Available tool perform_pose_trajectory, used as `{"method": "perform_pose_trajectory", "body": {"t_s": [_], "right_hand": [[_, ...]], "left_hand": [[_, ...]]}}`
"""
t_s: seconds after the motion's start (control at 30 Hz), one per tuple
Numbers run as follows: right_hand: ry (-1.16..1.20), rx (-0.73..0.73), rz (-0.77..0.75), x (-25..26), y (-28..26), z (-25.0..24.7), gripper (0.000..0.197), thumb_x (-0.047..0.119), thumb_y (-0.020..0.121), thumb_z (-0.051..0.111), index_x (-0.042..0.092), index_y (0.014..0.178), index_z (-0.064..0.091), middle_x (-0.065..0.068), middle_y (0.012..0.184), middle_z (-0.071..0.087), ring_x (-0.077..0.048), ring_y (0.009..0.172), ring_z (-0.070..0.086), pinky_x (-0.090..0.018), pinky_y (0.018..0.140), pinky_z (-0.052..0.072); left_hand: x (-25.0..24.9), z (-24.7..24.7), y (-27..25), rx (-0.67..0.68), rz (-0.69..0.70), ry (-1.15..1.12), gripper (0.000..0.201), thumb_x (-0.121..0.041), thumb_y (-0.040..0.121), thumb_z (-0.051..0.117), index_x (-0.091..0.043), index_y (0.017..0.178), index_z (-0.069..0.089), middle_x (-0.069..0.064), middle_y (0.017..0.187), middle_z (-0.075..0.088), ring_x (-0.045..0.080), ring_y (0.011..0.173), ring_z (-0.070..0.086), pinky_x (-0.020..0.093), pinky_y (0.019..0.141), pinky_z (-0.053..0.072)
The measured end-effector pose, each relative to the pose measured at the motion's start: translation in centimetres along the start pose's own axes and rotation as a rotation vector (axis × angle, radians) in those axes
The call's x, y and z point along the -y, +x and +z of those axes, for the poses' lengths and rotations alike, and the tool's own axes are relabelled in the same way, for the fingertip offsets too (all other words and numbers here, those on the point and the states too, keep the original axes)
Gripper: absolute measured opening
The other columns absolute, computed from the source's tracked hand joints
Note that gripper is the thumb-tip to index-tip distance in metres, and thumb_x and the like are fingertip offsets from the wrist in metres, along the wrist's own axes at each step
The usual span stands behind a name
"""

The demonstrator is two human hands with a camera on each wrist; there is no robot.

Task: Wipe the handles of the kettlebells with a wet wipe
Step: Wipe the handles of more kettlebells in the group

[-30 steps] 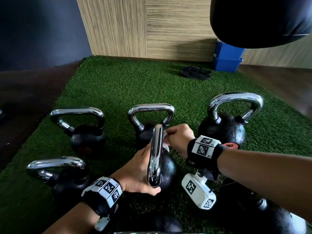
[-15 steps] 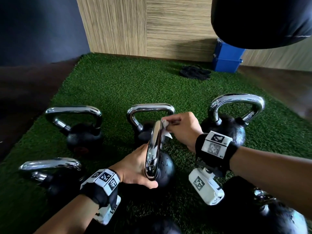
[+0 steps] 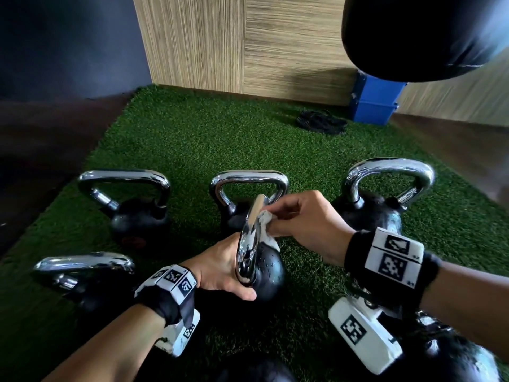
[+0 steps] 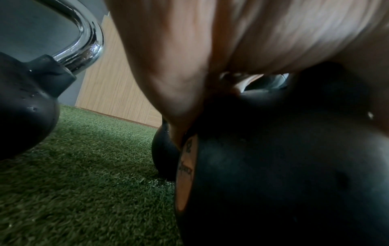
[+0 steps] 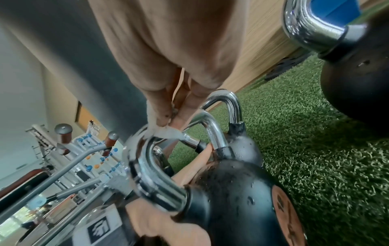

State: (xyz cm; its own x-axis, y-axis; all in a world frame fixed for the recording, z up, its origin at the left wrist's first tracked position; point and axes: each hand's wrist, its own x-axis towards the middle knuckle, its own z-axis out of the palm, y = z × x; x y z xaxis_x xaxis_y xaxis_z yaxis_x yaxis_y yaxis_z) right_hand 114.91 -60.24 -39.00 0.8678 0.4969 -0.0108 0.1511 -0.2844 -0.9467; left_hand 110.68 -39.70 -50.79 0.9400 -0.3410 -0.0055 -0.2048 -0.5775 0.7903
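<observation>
seven kettlebells (image 3: 137, 216), one wet wipe (image 3: 265, 219), two hands (image 3: 303, 219), one blue box (image 3: 374, 100).

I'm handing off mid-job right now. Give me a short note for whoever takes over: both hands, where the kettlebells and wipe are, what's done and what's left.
Left hand: grips the front centre kettlebell, steadying it on the green turf.
Right hand: pinches the wet wipe against the upper part of that kettlebell's chrome handle.
Other kettlebells stand untouched: back left, back centre, back right, front left; at least one more at the lower right, partly hidden.
Done: cannot tell which handles are already wiped.
Left: finish this handle, then any others not yet wiped.
</observation>
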Motion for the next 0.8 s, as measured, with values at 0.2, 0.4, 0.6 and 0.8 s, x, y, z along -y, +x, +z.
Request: {"method": "perform_pose_trajectory", "body": {"t_s": [0.2,0.4,0.6,0.8], "right_hand": [[0.086,0.103,0.029,0.0,-1.3,0.2,0.031,-0.006,0.069,0.085,-0.008,0.096,0.069,-0.026,0.092,0.074,-0.036,0.084,0.074,-0.036,0.076,0.064],[-0.026,0.123,0.030,-0.9,-2.1,1.6,0.028,-0.008,0.059,0.090,0.004,0.078,0.072,-0.017,0.081,0.076,-0.024,0.073,0.069,-0.048,0.080,0.060],[-0.126,0.138,0.023,-2.1,-2.1,1.8,0.025,0.001,0.058,0.094,0.009,0.072,0.075,-0.004,0.074,0.077,-0.016,0.068,0.072,-0.033,0.070,0.063],[-0.308,0.133,-0.010,-3.7,-2.7,2.8,0.021,0.006,0.062,0.093,0.017,0.072,0.078,0.003,0.071,0.076,-0.002,0.061,0.067,-0.020,0.061,0.056]], "left_hand": [[0.0,-0.2,0.1,0.007,-0.010,-0.028,0.098,-0.042,0.056,0.093,-0.020,0.139,0.046,0.001,0.132,0.059,0.019,0.130,0.055,0.047,0.113,0.043],[-0.3,-0.2,-0.1,0.038,-0.044,-0.034,0.082,-0.041,0.057,0.090,-0.019,0.128,0.056,-0.002,0.125,0.060,0.012,0.118,0.059,0.034,0.104,0.049],[-0.2,-0.1,-0.4,0.025,-0.019,-0.032,0.076,-0.030,0.060,0.096,-0.022,0.124,0.055,-0.006,0.121,0.062,0.014,0.117,0.060,0.048,0.109,0.047],[-0.4,0.2,-0.7,0.016,-0.024,-0.101,0.080,-0.023,0.056,0.095,-0.025,0.123,0.053,0.000,0.116,0.067,0.020,0.111,0.066,0.054,0.104,0.052]]}}
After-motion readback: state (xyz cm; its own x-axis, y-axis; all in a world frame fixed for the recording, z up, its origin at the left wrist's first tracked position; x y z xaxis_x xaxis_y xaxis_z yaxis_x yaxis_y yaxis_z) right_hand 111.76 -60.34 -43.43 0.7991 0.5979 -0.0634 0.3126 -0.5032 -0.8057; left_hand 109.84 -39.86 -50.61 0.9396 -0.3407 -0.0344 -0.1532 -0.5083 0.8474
